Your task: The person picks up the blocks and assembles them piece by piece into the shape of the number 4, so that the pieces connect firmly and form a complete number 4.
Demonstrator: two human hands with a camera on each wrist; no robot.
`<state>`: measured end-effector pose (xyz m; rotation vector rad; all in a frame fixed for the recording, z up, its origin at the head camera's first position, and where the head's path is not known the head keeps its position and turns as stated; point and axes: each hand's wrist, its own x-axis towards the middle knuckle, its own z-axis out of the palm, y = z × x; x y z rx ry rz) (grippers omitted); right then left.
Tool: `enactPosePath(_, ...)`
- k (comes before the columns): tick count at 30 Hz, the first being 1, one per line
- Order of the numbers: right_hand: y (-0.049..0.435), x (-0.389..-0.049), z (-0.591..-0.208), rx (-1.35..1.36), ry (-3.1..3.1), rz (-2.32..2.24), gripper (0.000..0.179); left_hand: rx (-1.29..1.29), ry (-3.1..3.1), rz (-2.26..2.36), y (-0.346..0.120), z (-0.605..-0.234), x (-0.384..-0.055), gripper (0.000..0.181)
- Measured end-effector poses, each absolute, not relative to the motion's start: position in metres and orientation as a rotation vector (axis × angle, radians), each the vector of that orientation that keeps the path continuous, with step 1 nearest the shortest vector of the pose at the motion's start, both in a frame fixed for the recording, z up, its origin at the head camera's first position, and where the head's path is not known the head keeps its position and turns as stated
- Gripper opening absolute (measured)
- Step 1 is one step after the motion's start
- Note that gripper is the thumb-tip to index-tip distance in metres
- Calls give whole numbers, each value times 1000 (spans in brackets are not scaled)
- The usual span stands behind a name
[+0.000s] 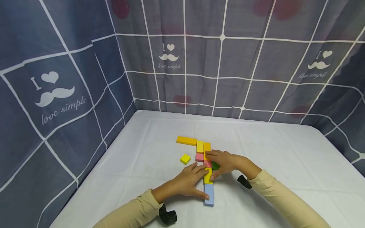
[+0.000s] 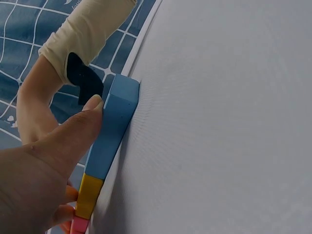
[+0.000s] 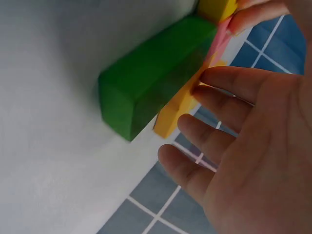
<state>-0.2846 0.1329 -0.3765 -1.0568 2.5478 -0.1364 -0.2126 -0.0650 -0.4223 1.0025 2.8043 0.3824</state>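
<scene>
A line of flat coloured blocks runs toward me on the white cloth. Nearest is a light blue block (image 1: 210,190), then a yellow block (image 1: 207,180), a pink block (image 1: 208,164) and an orange block (image 1: 207,146). My left hand (image 1: 183,181) spreads along the left side, its thumb on the blue block and fingertips by the yellow and pink ones. From the right, my right hand (image 1: 226,160) reaches over a green block (image 3: 146,73), fingers extended onto the orange block, thumb at the yellow block's edge. Both hands have straight, relaxed fingers.
Left of the line lie a second pink block (image 1: 199,157), another yellow block (image 1: 200,146) and a long orange block (image 1: 186,141) set crosswise. A small yellow block (image 1: 185,159) lies apart. A grid-patterned curtain (image 1: 199,57) borders the white table (image 1: 137,164).
</scene>
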Motion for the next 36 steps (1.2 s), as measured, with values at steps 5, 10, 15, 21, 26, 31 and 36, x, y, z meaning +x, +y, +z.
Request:
enactPosePath(5,129,-269,-379,-1024,2563,-82,103,1009,2811,379,-65,-422,-214,91)
enactPosePath(10,125,-261,-383,-1023,2605,-34,112,1014,2809,385,-65,-422,-215,90)
enactPosePath(15,124,-260,-386,-1003,2615,-54,113,1001,2815,370,-64,-421,-216,90)
enactPosePath(21,127,-259,-389,-959,2616,-115,113,1000,2803,358,-61,-420,-216,91)
enactPosePath(26,129,-259,-394,-943,2609,-201,113,1025,2826,326,-62,-420,-216,93)
enactPosePath(31,131,-258,-394,-944,2612,-212,115,1072,2863,368,-66,-418,-219,88)
enactPosePath(36,131,-256,-391,-950,2611,-205,116,986,2942,448,-74,-412,-234,77)
